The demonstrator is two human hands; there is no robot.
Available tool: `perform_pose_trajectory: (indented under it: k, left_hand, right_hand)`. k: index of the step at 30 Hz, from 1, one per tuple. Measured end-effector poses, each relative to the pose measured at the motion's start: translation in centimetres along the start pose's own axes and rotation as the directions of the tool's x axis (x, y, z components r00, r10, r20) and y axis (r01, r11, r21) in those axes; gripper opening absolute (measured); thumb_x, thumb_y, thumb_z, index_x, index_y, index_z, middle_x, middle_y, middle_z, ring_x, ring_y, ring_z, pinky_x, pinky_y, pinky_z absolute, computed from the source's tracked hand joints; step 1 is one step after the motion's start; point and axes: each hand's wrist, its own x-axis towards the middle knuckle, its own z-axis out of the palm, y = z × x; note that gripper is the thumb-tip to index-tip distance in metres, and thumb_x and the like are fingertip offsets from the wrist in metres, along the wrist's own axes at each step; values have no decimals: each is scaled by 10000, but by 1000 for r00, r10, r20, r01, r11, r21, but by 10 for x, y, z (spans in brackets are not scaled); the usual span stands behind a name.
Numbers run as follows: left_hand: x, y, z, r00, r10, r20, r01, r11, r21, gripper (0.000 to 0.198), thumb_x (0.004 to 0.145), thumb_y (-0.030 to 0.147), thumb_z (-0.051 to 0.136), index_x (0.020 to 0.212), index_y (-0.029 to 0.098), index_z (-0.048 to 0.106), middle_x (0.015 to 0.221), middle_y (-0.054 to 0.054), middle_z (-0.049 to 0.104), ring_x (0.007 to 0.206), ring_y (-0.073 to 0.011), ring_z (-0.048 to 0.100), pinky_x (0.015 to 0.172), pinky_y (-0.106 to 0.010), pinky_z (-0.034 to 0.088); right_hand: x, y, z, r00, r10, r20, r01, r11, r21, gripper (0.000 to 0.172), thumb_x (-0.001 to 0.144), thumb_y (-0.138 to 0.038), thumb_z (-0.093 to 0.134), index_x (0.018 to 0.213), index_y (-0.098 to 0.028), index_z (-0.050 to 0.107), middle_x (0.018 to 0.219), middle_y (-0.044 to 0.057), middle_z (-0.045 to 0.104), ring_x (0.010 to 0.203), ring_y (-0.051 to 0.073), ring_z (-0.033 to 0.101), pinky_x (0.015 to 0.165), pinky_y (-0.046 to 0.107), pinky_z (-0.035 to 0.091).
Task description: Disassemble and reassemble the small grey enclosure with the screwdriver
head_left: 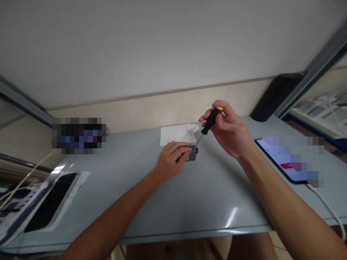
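In my right hand [230, 130] is a screwdriver [211, 121] with a black handle and a yellow end. Its thin shaft slants down to the left, and the tip meets or nearly meets a small dark grey, box-like device [192, 156] on the table. My left hand [173, 157] is closed on that device from the left, fingertips close to the screwdriver tip and covering much of it. What kind of device it is I cannot tell. Just behind it lies a white sheet of paper [170, 134] with a small crumpled white piece [192, 128] on it.
The grey table [217, 202] ends at a wall. On the right lies a lit phone [283, 160] with a white cable [325, 204]; a black cylinder [276, 97] stands behind it. At left are a dark-screened phone-like slab [51, 202], a power strip [24, 202] and a blurred-out object [78, 135].
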Motion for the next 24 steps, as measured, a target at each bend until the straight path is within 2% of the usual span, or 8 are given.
perform_pose_trajectory:
  k: [4, 8, 11, 14, 18, 21, 24]
  left_hand:
    - [0, 0, 0, 1000, -6, 4, 6, 1000, -14, 119, 1081, 178, 647, 1145, 216, 740, 1162, -75, 811, 1034, -203, 755, 912, -387, 616]
    - [0, 0, 1, 1000, -9, -16, 9, 999, -36, 124, 1069, 163, 662, 1144, 214, 745, 1165, -80, 808, 1049, -205, 757, 923, -387, 624]
    - [-1, -1, 1, 1000, -15, -14, 14, 999, -44, 132, 1070, 158, 656, 1148, 215, 747, 1165, -85, 808, 1058, -209, 759, 931, -395, 629]
    - [-3, -2, 2, 1000, -11, -12, 11, 999, -46, 135, 1068, 151, 660, 1155, 215, 742, 1171, -88, 806, 1062, -211, 757, 933, -400, 629]
    - [-3, -3, 2, 1000, -28, -14, 27, 997, -71, 114, 1069, 165, 667, 1164, 212, 711, 1161, -90, 808, 1076, -216, 765, 946, -406, 629]
    - [-3, -3, 2, 999, -31, -13, 30, 996, -82, 89, 1068, 170, 673, 1145, 213, 690, 1155, -89, 809, 1076, -214, 770, 944, -402, 630]
    - [-2, -3, 1, 1000, -19, -9, 18, 998, -65, 81, 1066, 164, 674, 1128, 215, 682, 1156, -88, 811, 1071, -216, 773, 932, -400, 628]
  right_hand:
    - [-2, -5, 0, 996, 46, 77, -49, 998, 40, 455, 927, -745, 722, 1052, -329, 588, 1065, 36, 730, 1108, 292, 735, 897, 488, 636]
    - [-3, -2, -3, 999, -36, 29, 35, 999, 34, 403, 878, -624, 857, 968, -315, 615, 1069, 17, 687, 1074, 250, 715, 906, 434, 629]
    - [-2, 0, -6, 998, -67, 9, 67, 998, -14, 339, 888, -554, 878, 1029, -326, 670, 991, 12, 700, 1001, 237, 712, 873, 414, 615]
    - [-1, -1, -5, 998, -61, 0, 61, 998, -20, 304, 948, -561, 808, 1096, -328, 682, 998, 26, 744, 1010, 252, 725, 900, 446, 609]
    - [0, 0, -4, 997, -66, -46, 66, 998, -7, 382, 920, -661, 782, 996, -312, 649, 1092, 33, 754, 1057, 266, 729, 929, 468, 612]
    - [1, 6, -9, 982, -134, -130, 124, 989, -86, 398, 822, -562, 916, 936, -298, 642, 1048, 10, 739, 1036, 243, 726, 924, 430, 614]
    - [2, 9, -15, 978, -171, -117, 155, 979, -135, 306, 860, -444, 915, 1006, -303, 686, 1022, 12, 749, 1042, 238, 735, 941, 427, 611]
